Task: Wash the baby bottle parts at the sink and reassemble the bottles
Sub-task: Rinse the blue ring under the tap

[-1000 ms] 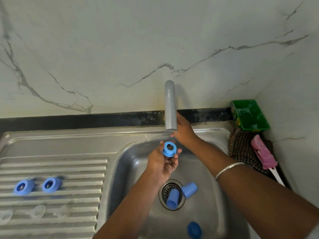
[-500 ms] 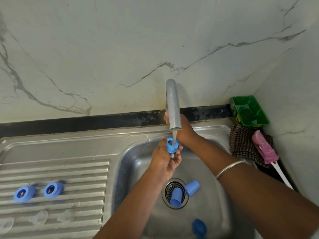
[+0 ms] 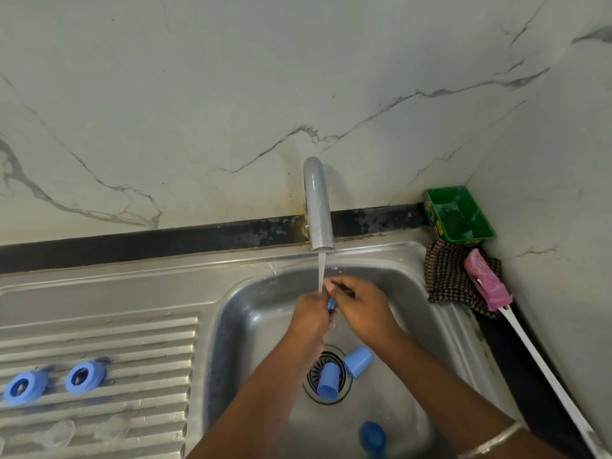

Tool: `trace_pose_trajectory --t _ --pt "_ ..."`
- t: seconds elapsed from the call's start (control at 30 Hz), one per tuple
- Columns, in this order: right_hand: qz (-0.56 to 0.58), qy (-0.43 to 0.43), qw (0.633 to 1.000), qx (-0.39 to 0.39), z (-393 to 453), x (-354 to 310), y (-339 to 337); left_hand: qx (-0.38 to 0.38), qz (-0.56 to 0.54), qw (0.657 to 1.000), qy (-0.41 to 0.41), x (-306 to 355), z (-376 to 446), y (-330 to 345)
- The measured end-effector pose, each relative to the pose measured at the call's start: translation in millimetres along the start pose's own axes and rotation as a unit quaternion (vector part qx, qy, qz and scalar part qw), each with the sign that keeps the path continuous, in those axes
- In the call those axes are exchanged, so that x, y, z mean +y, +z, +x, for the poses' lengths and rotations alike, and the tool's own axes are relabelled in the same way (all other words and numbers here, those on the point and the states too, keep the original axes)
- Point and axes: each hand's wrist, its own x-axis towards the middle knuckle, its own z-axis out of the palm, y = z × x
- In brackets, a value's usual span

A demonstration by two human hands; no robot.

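One blue ring (image 3: 331, 304) sits pinched between your left hand (image 3: 309, 318) and right hand (image 3: 359, 309) under the tap's (image 3: 318, 207) running stream, over the far part of the sink (image 3: 231, 326); your curled fingers hide most of it, so its facing can't be told. In the basin lie two blue caps (image 3: 342, 372) across the drain, open ends nearer you, and a third blue piece (image 3: 372, 435) near. Two more rings (image 3: 53, 382) rest flat on the left drainboard. A green tub (image 3: 458, 215) stands far right.
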Motion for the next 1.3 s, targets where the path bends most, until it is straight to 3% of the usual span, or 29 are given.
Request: trace_pose_trajectory --t 0.1,0.17,0.37,0.47,0.57,0.63,0.7,0.83,0.9,0.97,1.1,1.3 --pt "0.137 0.074 0.988 -0.015 -0.1 0.8 -4.4 0.038 0.089 0.991 0.087 -4.6 4.7 -9.2" --pt "0.169 0.087 0.982 -0.018 1.6 2.0 -7.9 0.047 0.102 0.985 0.132 -4.8 2.6 -17.4" --pt "0.056 0.049 0.996 -0.049 3.5 2.6 1.0 0.053 0.165 0.957 0.233 -7.9 1.2 -34.3" --pt "-0.052 0.017 0.998 -0.031 6.8 -2.7 8.1 0.057 0.231 0.931 0.277 -9.4 0.3 -34.3" --pt "-0.078 0.029 0.997 0.005 10.0 -2.1 7.6 0.026 0.267 0.92 0.287 -6.7 2.0 -30.7" --pt "-0.066 0.045 0.996 0.035 11.5 0.9 5.4 -0.025 0.222 0.936 0.271 -3.3 1.1 -27.9" --pt "-0.063 0.048 0.996 0.044 9.5 2.2 3.9 -0.048 0.099 0.968 0.224 -2.6 -2.7 -25.6" --pt "-0.115 -0.035 0.992 -0.04 -5.7 -3.4 5.9 0.065 -0.118 0.989 0.053 -14.5 -7.3 -30.7" --pt "-0.184 -0.114 0.972 -0.089 -12.9 -6.3 8.5 0.102 -0.168 0.98 -0.032 -21.1 -6.7 -35.9" --pt "-0.207 -0.125 0.967 -0.073 -12.3 -8.0 10.2 0.101 -0.193 0.972 -0.088 -23.9 -8.2 -39.4" --pt "-0.146 -0.016 0.989 -0.005 -8.8 -6.8 10.2 0.042 -0.193 0.976 -0.097 -23.8 -9.0 -37.4" --pt "-0.131 -0.03 0.991 -0.004 -12.0 -8.9 12.3 -0.037 -0.198 0.979 -0.028 -4.3 -7.5 -19.5"
